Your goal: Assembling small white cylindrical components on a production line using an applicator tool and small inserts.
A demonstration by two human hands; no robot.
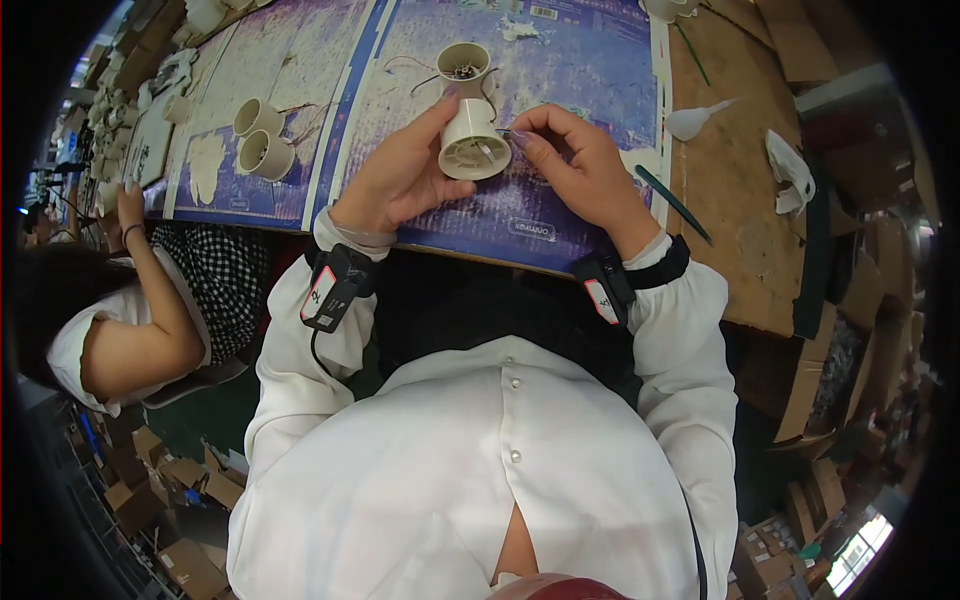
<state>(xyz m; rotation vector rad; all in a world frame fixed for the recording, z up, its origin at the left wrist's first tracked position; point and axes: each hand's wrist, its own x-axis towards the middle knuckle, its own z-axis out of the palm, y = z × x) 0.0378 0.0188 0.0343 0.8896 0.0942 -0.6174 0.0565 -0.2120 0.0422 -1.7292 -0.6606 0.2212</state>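
Observation:
My left hand [405, 168] holds a cream plastic cup-shaped housing [468, 128] above the table, its fingers and thumb round the side. The housing is tilted, so its near round end faces me and shows moulded ribs and a small shiny part inside. At its right side, my right hand [575, 160] pinches the end of a thin wire [504, 131] between thumb and forefinger. Just behind stands another cream cup [464, 60], with dark parts inside and thin wires coming out at its sides.
Two more cream cups [265, 155] with wires stand to the left. On the right lie a dark green stick tool [672, 203], a white nozzle-tipped bottle [690, 122] and a crumpled white piece [790, 172]. A co-worker [150, 310] sits at the left, near many cream parts.

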